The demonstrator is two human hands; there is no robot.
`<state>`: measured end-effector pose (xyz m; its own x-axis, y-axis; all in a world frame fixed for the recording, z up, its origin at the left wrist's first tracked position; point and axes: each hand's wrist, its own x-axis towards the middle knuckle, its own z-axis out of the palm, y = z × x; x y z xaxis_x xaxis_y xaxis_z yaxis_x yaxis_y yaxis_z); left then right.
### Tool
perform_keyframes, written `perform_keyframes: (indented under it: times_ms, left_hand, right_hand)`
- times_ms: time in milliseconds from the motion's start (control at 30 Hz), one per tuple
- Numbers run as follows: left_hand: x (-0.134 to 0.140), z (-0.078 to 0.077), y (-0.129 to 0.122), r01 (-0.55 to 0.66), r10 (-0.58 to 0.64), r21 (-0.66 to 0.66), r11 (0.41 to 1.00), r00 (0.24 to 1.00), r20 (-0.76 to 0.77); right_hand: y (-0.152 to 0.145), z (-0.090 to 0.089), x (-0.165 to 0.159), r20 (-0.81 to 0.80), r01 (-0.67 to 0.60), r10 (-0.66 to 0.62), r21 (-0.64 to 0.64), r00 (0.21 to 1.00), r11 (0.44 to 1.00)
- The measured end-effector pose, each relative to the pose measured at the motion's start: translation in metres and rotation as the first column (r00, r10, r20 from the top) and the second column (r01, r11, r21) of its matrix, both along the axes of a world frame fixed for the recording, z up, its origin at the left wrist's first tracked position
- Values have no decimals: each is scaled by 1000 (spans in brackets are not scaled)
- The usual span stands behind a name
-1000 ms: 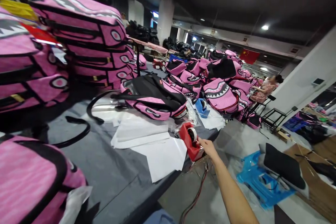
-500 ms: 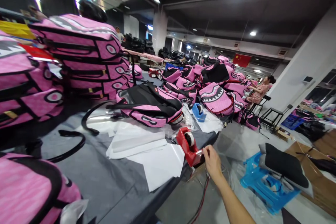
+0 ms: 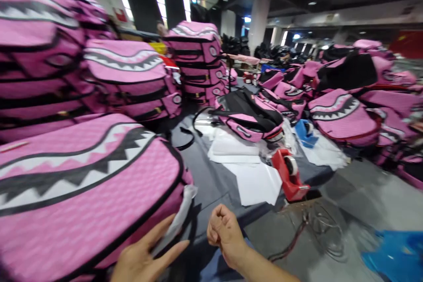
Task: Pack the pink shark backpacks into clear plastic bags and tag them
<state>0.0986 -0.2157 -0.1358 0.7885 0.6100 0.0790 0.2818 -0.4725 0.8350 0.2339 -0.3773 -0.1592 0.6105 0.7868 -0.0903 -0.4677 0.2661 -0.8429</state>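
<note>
A pink backpack (image 3: 99, 185) with a shark-mouth print lies close in front of me on the left. My left hand (image 3: 145, 251) is at its lower right side, thumb and fingers spread apart. Just beyond those fingers, a strip of clear plastic wrap (image 3: 185, 207) hangs at the backpack's side. My right hand (image 3: 226, 233) is over the table edge, right of the backpack, with its fingers curled closed. Anything pinched in them is too small to see. Farther off stands a red tape dispenser (image 3: 287, 178) at the table's edge.
White paper sheets (image 3: 257, 180) lie on the grey-covered table (image 3: 211, 194). Behind them are a black-backed backpack (image 3: 247, 112) and a blue tape dispenser (image 3: 306, 132). Stacked pink backpacks (image 3: 198, 59) rise at left and back. A blue stool (image 3: 396, 253) and cables (image 3: 297, 233) are at right.
My right hand has left the red tape dispenser and come back toward me, now closed. My left hand has come into view by the near backpack. The view has turned left.
</note>
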Motion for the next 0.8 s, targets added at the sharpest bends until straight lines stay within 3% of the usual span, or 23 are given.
perform_keyframes:
  times_ms: [100, 200, 333, 467, 567, 667, 800]
  left_hand:
    - [-3, 4, -5, -36, 36, -7, 999, 998, 46]
    - [4, 10, -14, -84, 83, 20, 996, 996, 21]
    - [7, 14, -19, -181, 181, 14, 983, 982, 46]
    - [4, 9, -14, -152, 152, 9, 988, 987, 60]
    - [2, 8, -10, -91, 85, 49, 995, 990, 111]
    - [2, 12, -12, -25, 0, 139, 990, 985, 175]
    - [1, 17, -17, -33, -32, 271, 962, 972, 232]
  right_hand:
    - [29, -5, -15, 137, -83, 86, -32, 987, 996]
    - [43, -16, -18, 236, -37, 59, -97, 970, 995]
    - [44, -25, -18, 302, -11, 56, -151, 952, 989]
    - [39, -31, -18, 360, -55, 111, -164, 926, 985]
    - [42, -32, -15, 312, -135, 190, -188, 931, 973]
    - [53, -26, -8, 150, -263, 308, -259, 940, 929]
    - [67, -14, 0, -20, -424, 434, -265, 901, 866]
